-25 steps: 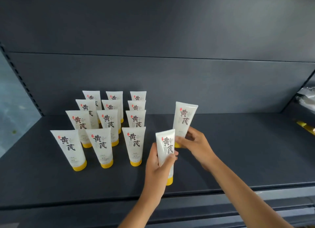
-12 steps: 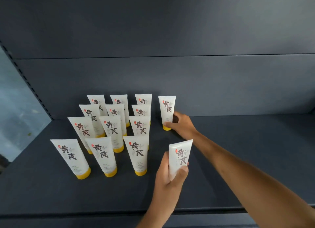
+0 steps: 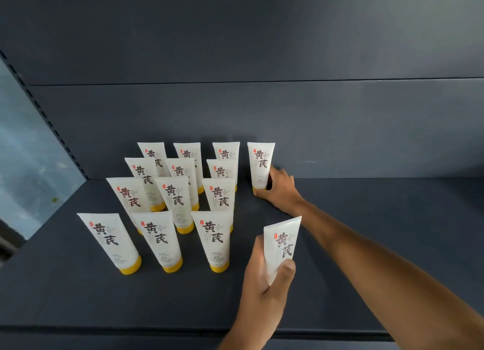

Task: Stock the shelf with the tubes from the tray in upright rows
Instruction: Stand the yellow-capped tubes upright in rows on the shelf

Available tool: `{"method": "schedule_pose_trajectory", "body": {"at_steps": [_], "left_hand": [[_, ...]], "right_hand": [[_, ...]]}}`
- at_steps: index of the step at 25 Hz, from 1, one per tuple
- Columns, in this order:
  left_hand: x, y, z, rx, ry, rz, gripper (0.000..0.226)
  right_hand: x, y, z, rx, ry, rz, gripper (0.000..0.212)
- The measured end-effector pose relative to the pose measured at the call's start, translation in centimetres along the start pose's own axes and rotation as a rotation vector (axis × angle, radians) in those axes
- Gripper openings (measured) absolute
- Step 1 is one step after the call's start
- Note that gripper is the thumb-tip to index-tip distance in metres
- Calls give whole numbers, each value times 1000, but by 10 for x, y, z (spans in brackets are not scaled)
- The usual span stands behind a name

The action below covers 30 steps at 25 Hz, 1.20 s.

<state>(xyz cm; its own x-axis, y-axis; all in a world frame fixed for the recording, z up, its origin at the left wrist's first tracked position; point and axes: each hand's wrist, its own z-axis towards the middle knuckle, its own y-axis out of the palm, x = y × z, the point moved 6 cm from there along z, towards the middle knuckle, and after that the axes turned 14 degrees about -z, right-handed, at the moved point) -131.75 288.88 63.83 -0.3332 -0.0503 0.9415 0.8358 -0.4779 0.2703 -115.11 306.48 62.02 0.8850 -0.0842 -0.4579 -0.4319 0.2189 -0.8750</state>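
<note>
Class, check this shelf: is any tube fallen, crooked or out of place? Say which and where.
Nothing stands out. Twelve tubes stand upright on yellow caps in three columns; the right hand grips a back-right tube, also upright. Only the tilted tube in the left hand is off the shelf.

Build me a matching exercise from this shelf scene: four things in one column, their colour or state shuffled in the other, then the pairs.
1 left hand
2 right hand
3 front-left tube's cap
4 shelf

A dark grey
B grips the back row's rightmost tube
C yellow
D holds a tilted tube near the front

Pairs: 1-D, 2-B, 3-C, 4-A
</note>
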Motion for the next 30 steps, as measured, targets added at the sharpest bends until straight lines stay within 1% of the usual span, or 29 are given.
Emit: {"method": "schedule_pose_trajectory", "body": {"at_steps": [3,7,13,16,19,20,22,23,24,27,29,30], "left_hand": [[1,1,-1,-8,2,13,34],[1,0,-1,-4,-15,21,34],[1,1,-1,1,-17,47,48],[-1,-2,-1,43,-4,76,40],[-4,-5,-2,96,-6,113,42],[-6,-6,-2,100,-15,119,46],[-9,-4,-1,102,-35,127,54],[-11,-4,0,113,-42,135,55],[-12,-2,2,128,-44,149,54],[-15,5,10,157,-19,189,50],[-16,8,18,176,13,217,47],[-17,11,22,181,22,221,47]], "right_hand": [[3,2,4,-28,-2,65,64],[6,6,5,-44,1,76,69],[10,8,5,-40,34,106,67],[14,5,1,-19,56,40,66],[20,-11,-15,65,83,-70,58],[23,-17,-24,100,83,-69,52],[29,-29,-49,147,58,7,31],[31,-34,-63,134,28,61,21],[30,-38,-78,84,-17,97,18],[20,-42,-120,-113,-189,107,26],[12,-42,-139,-193,-288,70,33],[10,-42,-146,-220,-308,66,34]]}}
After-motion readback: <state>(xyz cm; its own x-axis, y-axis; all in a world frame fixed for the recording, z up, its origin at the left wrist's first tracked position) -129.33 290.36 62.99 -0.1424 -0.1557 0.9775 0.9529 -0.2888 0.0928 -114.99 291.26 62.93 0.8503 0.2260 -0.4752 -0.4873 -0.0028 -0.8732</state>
